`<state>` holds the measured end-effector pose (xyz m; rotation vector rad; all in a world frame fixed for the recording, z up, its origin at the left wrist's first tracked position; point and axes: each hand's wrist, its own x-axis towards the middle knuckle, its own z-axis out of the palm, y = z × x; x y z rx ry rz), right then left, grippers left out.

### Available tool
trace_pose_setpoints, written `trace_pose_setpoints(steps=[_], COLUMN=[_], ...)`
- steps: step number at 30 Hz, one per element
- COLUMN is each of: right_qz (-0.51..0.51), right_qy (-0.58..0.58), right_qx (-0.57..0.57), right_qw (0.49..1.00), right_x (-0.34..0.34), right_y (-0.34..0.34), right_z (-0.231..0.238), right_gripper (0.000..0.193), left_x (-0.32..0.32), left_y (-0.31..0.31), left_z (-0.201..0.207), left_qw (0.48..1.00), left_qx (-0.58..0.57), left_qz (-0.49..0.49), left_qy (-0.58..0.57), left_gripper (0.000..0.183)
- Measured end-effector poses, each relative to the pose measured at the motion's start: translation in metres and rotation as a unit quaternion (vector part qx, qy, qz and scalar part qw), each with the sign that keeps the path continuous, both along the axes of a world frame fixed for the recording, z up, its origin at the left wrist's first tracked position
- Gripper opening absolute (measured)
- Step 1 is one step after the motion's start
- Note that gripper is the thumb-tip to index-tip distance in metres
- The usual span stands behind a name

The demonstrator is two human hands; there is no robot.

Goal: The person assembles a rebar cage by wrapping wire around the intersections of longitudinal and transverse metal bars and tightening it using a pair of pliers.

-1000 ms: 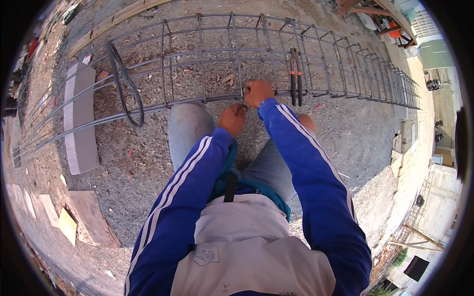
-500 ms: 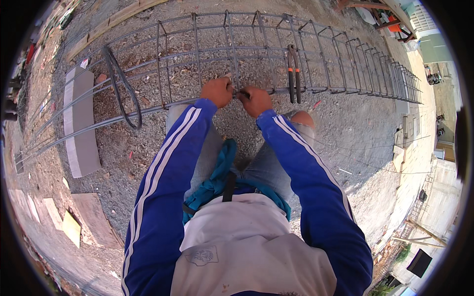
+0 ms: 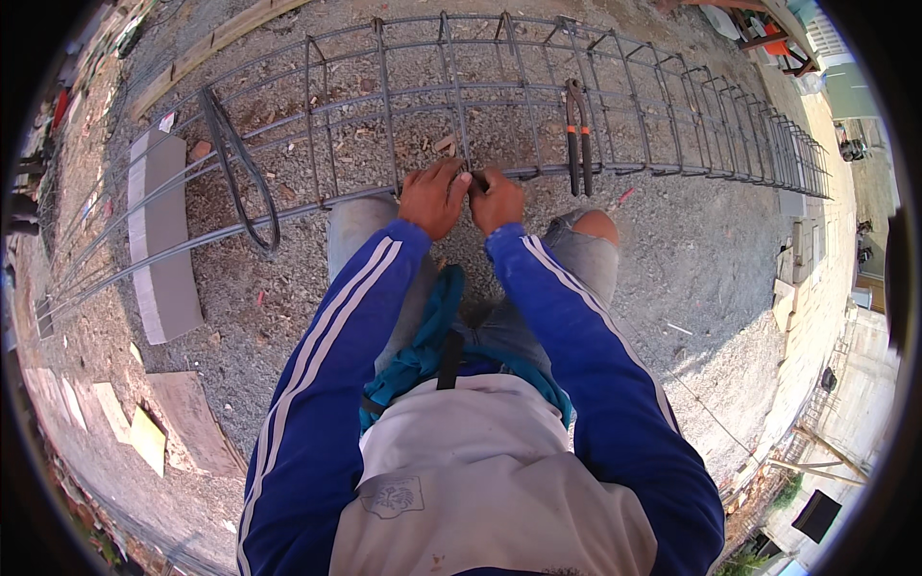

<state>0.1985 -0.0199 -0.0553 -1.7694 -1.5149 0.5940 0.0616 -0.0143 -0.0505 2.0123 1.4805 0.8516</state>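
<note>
A long steel rebar cage [image 3: 389, 96] stretches across in front of my knees. Both hands meet at its near lower bar, where a stirrup crosses. My left hand [image 3: 432, 199] is closed there, its thumb and fingers pressed together toward the joint. Close against it, my right hand [image 3: 497, 202] is closed too, fingers curled at the same crossing. Whatever is pinched between the fingers is hidden. Just right of my hands, pincers [image 3: 580, 144] with black and orange handles hang on the cage, handles pointing toward me. A bent loop of dark wire [image 3: 223, 158] hangs over the bars at left.
A grey block [image 3: 163, 250] sits under the long bars at left. Board pieces [image 3: 197, 422] lie on the gravel at lower left. A timber beam [image 3: 206, 53] runs behind the cage. Blocks [image 3: 792, 259] line the ground at right.
My left hand has shifted slightly right and nearer to me, its fingers now more over the joint. My right hand stays beside it. The whole view has shifted slightly.
</note>
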Motion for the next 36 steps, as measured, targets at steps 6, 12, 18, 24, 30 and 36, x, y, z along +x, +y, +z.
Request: trace_pose_setpoints(steps=[6,12,18,24,30,36], right_qz=[0.031,0.112,0.135,0.104,0.037,0.077], right_qy=[-0.059,-0.020,-0.104,-0.023,0.012,-0.059], right_qx=[0.021,0.058,0.008,0.022,-0.016,-0.048], right_qw=[0.998,0.992,0.985,0.994,0.999,0.994], right_x=[0.003,0.014,0.010,0.005,0.008,0.017], right_y=[0.000,-0.004,-0.014,-0.010,-0.025,-0.064], right_z=[0.000,0.004,-0.004,-0.004,0.005,-0.012], right_gripper=[0.016,0.016,0.035,0.021,0.016,0.025], left_x=[0.001,0.004,0.008,-0.008,-0.013,-0.011], left_y=[0.015,0.030,0.045,0.051,0.058,0.051], left_z=[0.026,0.024,0.009,-0.021,-0.013,-0.002], left_qw=[0.985,0.962,0.945,0.976,0.924,0.936], left_qx=[-0.172,-0.272,-0.314,-0.157,-0.356,-0.325], left_qz=[-0.006,0.005,-0.001,-0.108,-0.126,-0.133], left_qy=[0.015,0.004,0.093,0.102,-0.056,0.013], left_gripper=[0.053,0.060,0.070,0.055,0.043,0.046])
